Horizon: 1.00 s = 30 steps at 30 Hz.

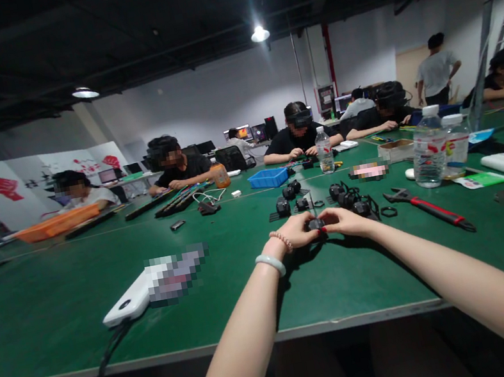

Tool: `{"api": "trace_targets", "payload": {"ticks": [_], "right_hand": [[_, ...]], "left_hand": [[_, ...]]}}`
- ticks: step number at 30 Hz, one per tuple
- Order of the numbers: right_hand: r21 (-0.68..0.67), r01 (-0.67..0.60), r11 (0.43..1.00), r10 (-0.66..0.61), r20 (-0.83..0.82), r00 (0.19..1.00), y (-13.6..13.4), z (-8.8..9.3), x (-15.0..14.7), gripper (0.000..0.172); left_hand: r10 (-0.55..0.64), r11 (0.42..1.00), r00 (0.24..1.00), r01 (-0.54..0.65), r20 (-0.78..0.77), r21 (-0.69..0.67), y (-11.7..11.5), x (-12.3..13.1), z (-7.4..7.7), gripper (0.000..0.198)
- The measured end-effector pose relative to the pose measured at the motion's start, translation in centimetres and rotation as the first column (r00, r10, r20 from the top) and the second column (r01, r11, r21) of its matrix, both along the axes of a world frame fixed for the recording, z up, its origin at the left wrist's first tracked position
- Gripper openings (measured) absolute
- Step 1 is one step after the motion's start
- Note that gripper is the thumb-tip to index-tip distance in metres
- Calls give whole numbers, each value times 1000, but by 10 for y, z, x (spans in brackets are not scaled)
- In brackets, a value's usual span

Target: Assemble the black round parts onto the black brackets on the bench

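Observation:
A small black plastic part (316,224) with a thin upright piece is held between my hands, low over the green table. My left hand (295,233), with a beaded bracelet and a pale bangle at its wrist, grips the part from the left. From the other side my right hand (344,222) pinches it with thumb and fingertips. The fingers hide much of its shape. Just beyond the hands lie more black parts with round bodies and flat finned ends (283,207). Another cluster of black parts (345,195) sits behind my right hand, with a loose black ring nut (389,212) to its right.
An adjustable wrench (431,210) with red-black handles lies to the right, near water bottles (429,151). A white power bank (136,293) with a cable is at left. Beyond stand a blue tray (268,178) and an orange tray (58,224). Several people sit across the green table (63,332).

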State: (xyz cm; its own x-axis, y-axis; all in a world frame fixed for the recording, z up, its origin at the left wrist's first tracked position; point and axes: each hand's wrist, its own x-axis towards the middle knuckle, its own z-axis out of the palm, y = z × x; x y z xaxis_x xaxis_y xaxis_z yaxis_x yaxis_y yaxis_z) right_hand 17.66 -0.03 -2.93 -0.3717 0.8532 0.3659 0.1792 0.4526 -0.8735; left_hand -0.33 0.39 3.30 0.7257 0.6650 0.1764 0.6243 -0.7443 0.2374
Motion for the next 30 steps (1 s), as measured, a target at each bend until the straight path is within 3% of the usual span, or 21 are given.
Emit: {"api": "trace_targets", "payload": {"ticks": [5,20,30], "right_hand": [[10,10,1000,-10,6,1000,2,-1,1,34],[-19,47,999,-46,25,999,0,5,1,31],[15,33,999,-34,68,997,-3,9,0,28]], "left_hand": [[33,995,999,-32,15,-99,4,0,-1,38],[22,980,992,3,122,-200,23,1,-18,40],[17,975,991,13,133,-223,20,0,-14,40]]}}
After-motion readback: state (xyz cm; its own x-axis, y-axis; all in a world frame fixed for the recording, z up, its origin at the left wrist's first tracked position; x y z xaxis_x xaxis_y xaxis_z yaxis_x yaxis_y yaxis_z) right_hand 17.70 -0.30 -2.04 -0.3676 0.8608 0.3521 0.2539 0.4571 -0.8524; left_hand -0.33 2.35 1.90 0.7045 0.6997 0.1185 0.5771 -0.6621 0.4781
